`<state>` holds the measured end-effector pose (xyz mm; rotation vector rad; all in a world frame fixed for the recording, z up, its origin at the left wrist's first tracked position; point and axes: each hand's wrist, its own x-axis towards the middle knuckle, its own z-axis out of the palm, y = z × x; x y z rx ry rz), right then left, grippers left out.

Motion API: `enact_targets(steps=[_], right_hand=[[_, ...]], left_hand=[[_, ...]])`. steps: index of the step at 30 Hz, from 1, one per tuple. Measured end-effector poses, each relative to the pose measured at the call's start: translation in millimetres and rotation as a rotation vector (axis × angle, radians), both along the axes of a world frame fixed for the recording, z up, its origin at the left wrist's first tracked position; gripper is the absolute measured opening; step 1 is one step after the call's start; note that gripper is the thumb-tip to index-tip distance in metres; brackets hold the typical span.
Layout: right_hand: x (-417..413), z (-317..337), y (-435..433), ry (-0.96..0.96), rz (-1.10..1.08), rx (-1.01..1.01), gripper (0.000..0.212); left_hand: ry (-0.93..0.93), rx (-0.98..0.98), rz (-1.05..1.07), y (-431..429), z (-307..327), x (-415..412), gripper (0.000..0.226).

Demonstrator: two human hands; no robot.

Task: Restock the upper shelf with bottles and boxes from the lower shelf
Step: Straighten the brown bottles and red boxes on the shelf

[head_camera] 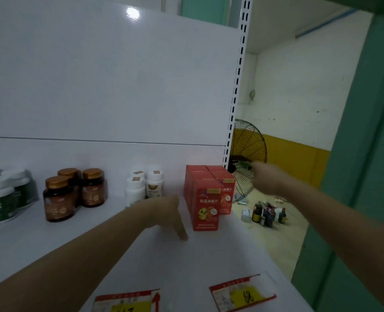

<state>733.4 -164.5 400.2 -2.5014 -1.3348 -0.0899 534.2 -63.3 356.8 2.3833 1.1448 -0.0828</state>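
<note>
Head view, nearest first: two red-and-yellow paper price labels (242,293) are seen on the front lip of the smooth white metal shelf (51,239). Above them both bare forearms are stretched forward.

The left hand (168,212) is hung over the shelf with fingers straight and pointing down. Nothing is held in it, and one fingertip is brought close to the shelf surface just beside the cluster of red cardboard boxes (206,199).

These boxes, printed with a yellow cartoon figure, are stood upright and pressed together near the shelf's right end. They are judged light and stiff but easily dented at the corners. A hold across two opposite flat sides would suit, and the matt card should not slip.

The right hand (265,179) is blurred at the boxes' far right. Its fingers appear stretched toward them with nothing held, but contact cannot be told.

Further left, white plastic bottles (141,188) are stood. Beyond them are brown translucent bottles with gold caps (59,199) and green-labelled tubs with white lids (2,199). The round bottles are judged heavier and slicker, best gripped round the body below the cap.

Behind everything a glossy white back panel (107,75) is fixed to a slotted upright (238,86). A black wire-caged fan (249,154) and small dark bottles on the floor (267,213) are seen beyond.
</note>
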Motion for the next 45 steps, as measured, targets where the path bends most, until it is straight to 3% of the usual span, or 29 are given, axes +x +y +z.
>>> enact_targets(steps=[5,12,17,28,32,42,45], right_hand=[[41,-38,29,-0.034,0.120,-0.170,0.054],[50,-59,63,-0.107,0.354,-0.178,0.039],[53,-65,67,-0.273,0.454,-0.254,0.033],[43,-55,63,-0.462,0.456,-0.411,0.032],[44,-56,63,-0.455,0.456,-0.415,0.031],[43,-50,46,-0.186,0.416,-0.257,0.037],[39,-49,36,-0.133,0.369,-0.294,0.040]], left_hand=[[0.108,0.133,0.060,26,-1,24,0.071],[0.111,0.232,0.070,30,-32,60,0.044],[0.106,0.210,0.049,30,-38,66,0.043],[0.053,0.214,0.072,26,-36,66,0.042],[0.052,0.210,0.087,29,-40,69,0.042],[0.102,0.220,0.146,17,-33,55,0.040],[0.180,0.106,0.133,5,-22,46,0.039]])
